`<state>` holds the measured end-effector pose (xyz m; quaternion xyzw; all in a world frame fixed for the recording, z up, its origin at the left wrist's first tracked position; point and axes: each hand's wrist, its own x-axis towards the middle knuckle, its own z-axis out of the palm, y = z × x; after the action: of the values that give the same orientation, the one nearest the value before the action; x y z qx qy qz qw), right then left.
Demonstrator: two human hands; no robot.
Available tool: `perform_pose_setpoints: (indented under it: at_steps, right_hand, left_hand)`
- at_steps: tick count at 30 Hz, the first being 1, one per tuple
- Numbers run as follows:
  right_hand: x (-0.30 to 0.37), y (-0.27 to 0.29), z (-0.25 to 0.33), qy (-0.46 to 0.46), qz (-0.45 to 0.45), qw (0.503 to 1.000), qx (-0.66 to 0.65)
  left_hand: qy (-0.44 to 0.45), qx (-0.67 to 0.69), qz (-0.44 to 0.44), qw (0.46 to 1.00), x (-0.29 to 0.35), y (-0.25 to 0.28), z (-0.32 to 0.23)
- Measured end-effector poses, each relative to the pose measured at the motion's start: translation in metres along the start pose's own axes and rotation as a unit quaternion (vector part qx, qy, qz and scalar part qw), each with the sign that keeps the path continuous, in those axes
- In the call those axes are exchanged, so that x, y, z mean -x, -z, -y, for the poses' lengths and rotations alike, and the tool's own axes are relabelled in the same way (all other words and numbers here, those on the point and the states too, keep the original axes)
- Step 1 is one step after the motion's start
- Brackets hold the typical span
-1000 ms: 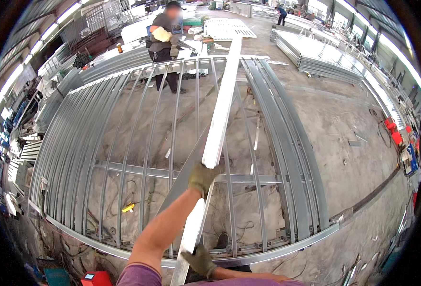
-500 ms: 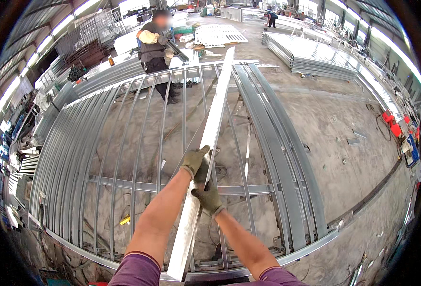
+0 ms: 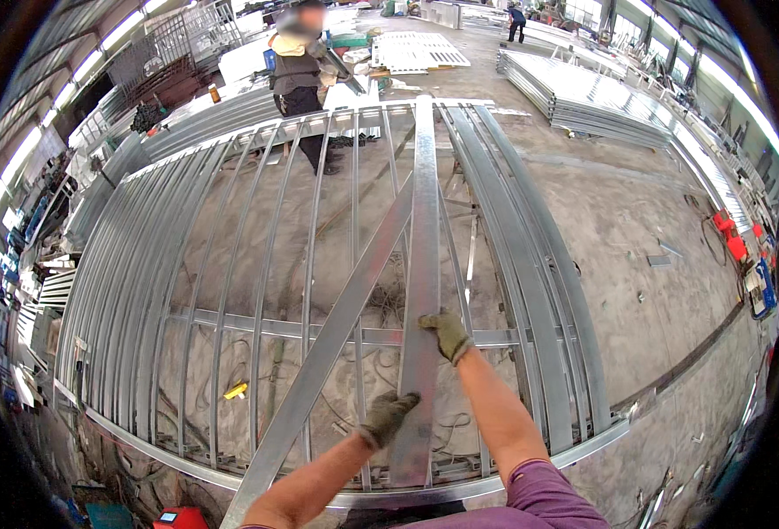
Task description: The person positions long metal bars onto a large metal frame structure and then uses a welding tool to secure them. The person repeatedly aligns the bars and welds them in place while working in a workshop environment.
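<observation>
A long, wide metal profile (image 3: 425,212) runs from the far rail toward me, its broad face up. My right hand (image 3: 447,333), in an olive work glove, grips its right edge with the fingers on the top face. Closer to me, my left hand (image 3: 389,419), gloved alike, is closed on its left edge. A second metal profile (image 3: 328,348) slants down to the lower left, partly passing under my left forearm. Beneath both is a big metal frame (image 3: 187,472) bearing many parallel bars.
Profiles lie close together on the frame's left side, and more lie on its right (image 3: 530,317). A yellow tool (image 3: 235,391) shows through the bars. Beyond the frame stands a person (image 3: 297,79) in dark clothes. Stacked metal panels (image 3: 583,93) are at the far right.
The wide profile has come down from a tilted, raised position to lie along the frame, its broad face turned up. My hands moved apart along it, the right now farther out; the slanted profile is more exposed.
</observation>
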<state>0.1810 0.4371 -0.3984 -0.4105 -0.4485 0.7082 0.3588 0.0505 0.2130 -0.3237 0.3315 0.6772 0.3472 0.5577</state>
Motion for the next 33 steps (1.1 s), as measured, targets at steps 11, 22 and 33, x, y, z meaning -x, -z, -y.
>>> perform_pose_setpoints:
  at_steps: [11, 22, 33]
  right_hand:
    - [0.324, 0.031, -0.03, -0.005, -0.16, 0.899, 0.409]
    - [0.334, 0.062, -0.056, -0.063, -0.251, 0.881, 0.395]
    - [0.328, 0.171, -0.059, -0.169, -0.243, 0.823, 0.485]
  left_hand:
    - [-0.02, -0.051, 0.054, 0.997, -0.009, -0.101, -0.002]
    - [0.106, 0.166, 0.132, 0.972, 0.021, -0.065, 0.048]
    - [0.017, 0.076, -0.088, 0.993, 0.15, 0.107, 0.189]
